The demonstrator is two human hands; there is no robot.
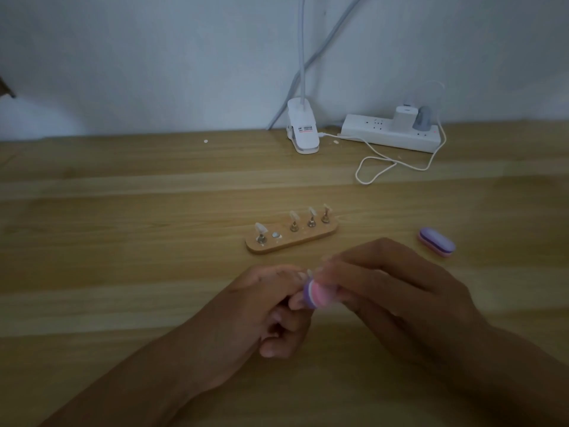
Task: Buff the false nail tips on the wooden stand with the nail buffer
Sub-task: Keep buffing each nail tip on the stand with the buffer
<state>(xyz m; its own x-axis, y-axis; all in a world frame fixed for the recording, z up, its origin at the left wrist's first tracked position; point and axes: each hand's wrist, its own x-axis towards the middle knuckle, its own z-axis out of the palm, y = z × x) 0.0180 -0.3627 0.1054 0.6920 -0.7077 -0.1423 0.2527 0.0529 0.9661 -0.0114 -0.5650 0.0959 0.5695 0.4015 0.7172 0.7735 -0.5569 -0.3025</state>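
Gripping the nail buffer, right hand meets left hand, seemingly pinching a nail tip, clear of the wooden stand.

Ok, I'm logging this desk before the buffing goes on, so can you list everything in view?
table: one, light wood, under everything
stand: one, wooden, table centre
nail tips: four, pale, upright on the stand
spare buffer: one, purple and pink, right of the stand
clip lamp: one, white, back edge
power strip: one, white, back right, charger plugged in
cable: one, white, looped before the strip
buffer: one, purple and pink, between the hands
left hand: fingers curled, seems to pinch a fifth tip
right hand: grips the buffer
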